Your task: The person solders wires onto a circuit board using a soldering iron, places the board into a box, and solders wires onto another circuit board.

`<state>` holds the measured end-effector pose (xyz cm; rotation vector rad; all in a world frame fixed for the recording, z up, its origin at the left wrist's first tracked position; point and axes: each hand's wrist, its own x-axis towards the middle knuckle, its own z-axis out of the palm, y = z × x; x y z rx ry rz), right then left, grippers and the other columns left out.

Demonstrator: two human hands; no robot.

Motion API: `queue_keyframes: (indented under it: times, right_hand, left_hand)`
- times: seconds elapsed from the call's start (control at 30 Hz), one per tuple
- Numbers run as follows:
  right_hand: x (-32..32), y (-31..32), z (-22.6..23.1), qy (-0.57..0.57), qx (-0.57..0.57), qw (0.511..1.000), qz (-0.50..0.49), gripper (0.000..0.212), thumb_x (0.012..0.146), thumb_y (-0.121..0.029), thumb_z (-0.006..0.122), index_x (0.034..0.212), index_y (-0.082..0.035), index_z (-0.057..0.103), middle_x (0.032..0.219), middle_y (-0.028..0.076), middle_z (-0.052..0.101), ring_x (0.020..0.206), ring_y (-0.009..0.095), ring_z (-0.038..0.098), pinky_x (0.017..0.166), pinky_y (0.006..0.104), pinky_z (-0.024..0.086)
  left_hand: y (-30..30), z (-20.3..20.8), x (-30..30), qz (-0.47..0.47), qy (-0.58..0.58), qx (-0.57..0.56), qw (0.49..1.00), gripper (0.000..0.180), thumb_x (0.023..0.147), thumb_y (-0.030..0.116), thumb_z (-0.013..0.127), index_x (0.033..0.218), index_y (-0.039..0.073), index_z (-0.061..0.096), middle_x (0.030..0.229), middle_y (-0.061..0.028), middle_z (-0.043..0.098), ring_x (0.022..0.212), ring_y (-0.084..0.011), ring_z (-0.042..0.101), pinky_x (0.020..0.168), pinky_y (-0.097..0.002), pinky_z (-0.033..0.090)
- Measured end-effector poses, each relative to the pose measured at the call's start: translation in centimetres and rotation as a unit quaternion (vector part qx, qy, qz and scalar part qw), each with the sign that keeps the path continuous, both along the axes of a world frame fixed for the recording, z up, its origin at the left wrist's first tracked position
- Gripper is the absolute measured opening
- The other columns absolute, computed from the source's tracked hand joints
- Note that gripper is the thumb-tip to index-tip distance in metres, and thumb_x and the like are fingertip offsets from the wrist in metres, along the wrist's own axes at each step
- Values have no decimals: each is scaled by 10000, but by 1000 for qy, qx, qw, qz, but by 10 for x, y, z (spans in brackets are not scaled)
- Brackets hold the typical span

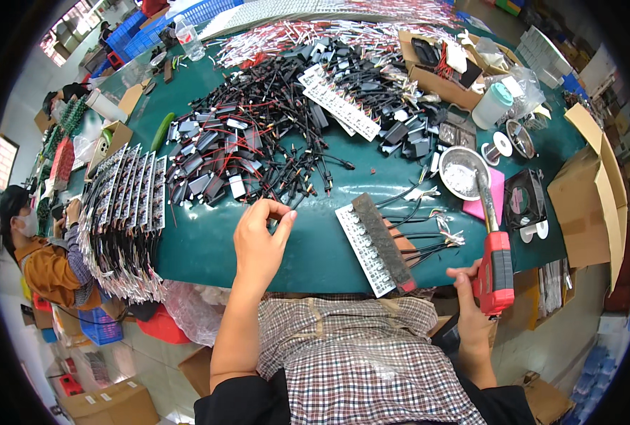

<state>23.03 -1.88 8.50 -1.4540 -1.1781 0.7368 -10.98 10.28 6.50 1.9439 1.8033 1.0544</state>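
Note:
My left hand (262,237) is raised over the green table, thumb and forefinger bent together in a pinch. Its fingertips are at the near edge of a big heap of black cables (279,106); what they hold, if anything, is too small to make out. My right hand (472,312) grips a red and black soldering gun (497,273), whose metal barrel points away across a round metal bowl (463,172). Between my hands lies a white strip of small circuit boards (363,251) beside a dark, rough bar (382,241). Black wires with pale ends (428,244) stick out to its right.
Stacked board strips with wires (123,212) cover the table's left. Another white strip (339,103) rests on the heap. At right are solder spools (497,149), a fan (526,198), a lidded cup (493,106) and a cardboard box (587,191). Another person (46,255) works at far left.

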Motion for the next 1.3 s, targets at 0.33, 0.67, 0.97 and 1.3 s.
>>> queue_keyframes:
  times: [0.33, 0.67, 0.97, 1.3]
  right_hand:
    - [-30, -5, 8, 231, -38, 972, 25, 395, 953, 56, 653, 1303, -24, 487, 1095, 59, 558, 889, 216, 742, 707, 291, 561]
    - [-70, 20, 9, 232, -104, 961, 108, 483, 943, 88, 650, 1359, -35, 437, 1126, 55, 509, 1043, 237, 724, 782, 301, 578]
    - [-89, 39, -7, 186, -91, 973, 107, 572, 890, 114, 720, 1377, 10, 437, 1161, 120, 623, 1002, 184, 711, 679, 276, 569]
    - [-92, 26, -10, 114, -136, 973, 151, 482, 915, 74, 716, 1327, 1, 477, 1080, 83, 641, 847, 117, 678, 680, 255, 556]
  left_hand:
    - [-24, 12, 33, -112, -389, -213, 889, 305, 1044, 49, 588, 1340, -22, 595, 1055, -72, 661, 898, -160, 691, 777, -275, 576]
    - [-35, 12, 49, -160, -406, -297, 850, 210, 1063, 216, 630, 1107, 28, 712, 764, 53, 579, 632, 6, 431, 543, -182, 313]
    - [-33, 4, 55, -236, -380, -372, 813, 215, 1068, 194, 619, 1053, 1, 714, 801, 27, 627, 690, -37, 520, 607, -208, 420]
    - [-51, -4, 47, -305, -254, -297, 868, 139, 1023, 151, 647, 1039, 47, 739, 749, -12, 642, 620, -113, 557, 575, -273, 443]
